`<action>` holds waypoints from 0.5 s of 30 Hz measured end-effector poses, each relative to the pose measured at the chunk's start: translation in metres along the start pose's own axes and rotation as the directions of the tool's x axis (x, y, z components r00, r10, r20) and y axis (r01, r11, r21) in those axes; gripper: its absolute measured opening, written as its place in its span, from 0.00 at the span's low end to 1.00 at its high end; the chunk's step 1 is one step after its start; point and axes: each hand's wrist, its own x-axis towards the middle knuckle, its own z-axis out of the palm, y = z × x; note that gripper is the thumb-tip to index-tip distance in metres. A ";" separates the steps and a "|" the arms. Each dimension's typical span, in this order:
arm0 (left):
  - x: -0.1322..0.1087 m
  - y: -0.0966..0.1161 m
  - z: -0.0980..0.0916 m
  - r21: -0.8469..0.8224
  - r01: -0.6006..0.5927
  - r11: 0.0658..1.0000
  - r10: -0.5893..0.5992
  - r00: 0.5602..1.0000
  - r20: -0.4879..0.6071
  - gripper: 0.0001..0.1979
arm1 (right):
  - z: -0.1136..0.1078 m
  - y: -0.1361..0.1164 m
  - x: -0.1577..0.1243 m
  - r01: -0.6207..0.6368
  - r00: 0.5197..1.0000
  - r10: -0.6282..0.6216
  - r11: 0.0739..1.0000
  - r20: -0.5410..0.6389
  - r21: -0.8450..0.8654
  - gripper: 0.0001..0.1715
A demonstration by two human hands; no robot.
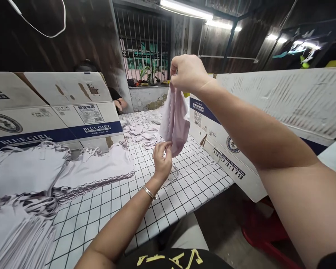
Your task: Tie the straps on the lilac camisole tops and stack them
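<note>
The garment (177, 121) is thin, soft, pale lilac cloth, matte on its broad faces, with a wavy edge running down it; it hangs in loose vertical folds that narrow to a gathered top and swell into a rounded bottom. Its long axis stands close to upright, the gathered end pointing up. It is in the air above the desk (196, 183), whose smooth white cover bears a black grid. The right hand (189, 73) pinches the top between thumb and bent fingers; the left hand (162, 158), lower down, pinches the cloth near its bottom edge between thumb and fingertips. A smooth metal bangle (149, 192) circles the left wrist, and a pale strap (172, 177) loops just below that hand.

Flat, layered stacks of similar cloth (25, 168) with ruffled edges and thin straps lie at the left, and crumpled pieces (145, 130) spread behind the garment, which partly hides them. Stiff, scuffed white-and-blue cardboard (53, 108) walls the left side, partly blocking a co-worker (120, 104); more printed cardboard (282, 101) stands at the right, partly covered by the right forearm.
</note>
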 end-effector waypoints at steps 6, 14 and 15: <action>0.012 -0.011 -0.010 0.322 -0.105 0.941 -0.036 0.915 0.401 0.14 | -0.008 0.018 -0.001 -0.073 0.994 0.076 0.997 0.076 -0.039 0.10; 0.122 0.010 -0.129 -0.083 0.041 0.996 0.015 0.814 0.580 0.15 | 0.022 0.139 -0.025 -0.525 0.779 0.412 0.840 0.473 0.133 0.12; 0.133 0.017 -0.139 -0.091 0.004 0.996 0.048 0.821 0.569 0.15 | 0.030 0.149 -0.031 -0.576 0.729 0.403 0.798 0.553 0.176 0.13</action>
